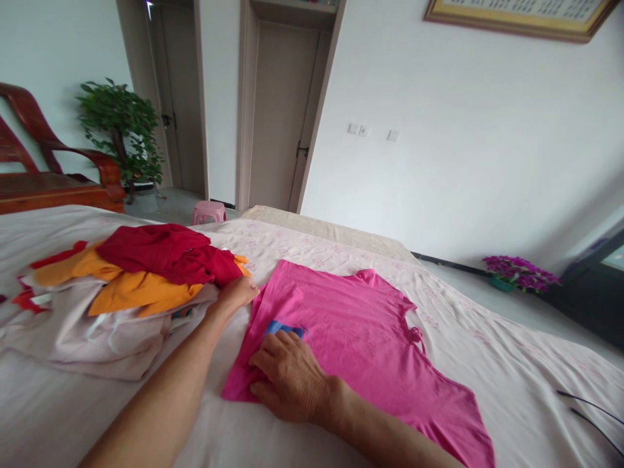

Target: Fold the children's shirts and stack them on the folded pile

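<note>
A pink top (361,331) lies spread flat on the bed (511,364). My right hand (287,374) rests on its left part, fingers spread flat on the cloth beside a small blue patch (280,327). My left hand (238,292) reaches to the top's far left corner, its fingers curled and partly hidden, right beside a pile of clothes. That pile holds a dark red garment (166,250) on top of an orange one (131,289), with pale pinkish cloth (102,338) underneath.
A wooden chair (49,175) and a potted plant (121,127) stand at the far left. A small pink stool (208,211) sits near the doors. Purple flowers (519,272) are on the floor at right. Thin black cables (589,413) lie on the bed's right edge.
</note>
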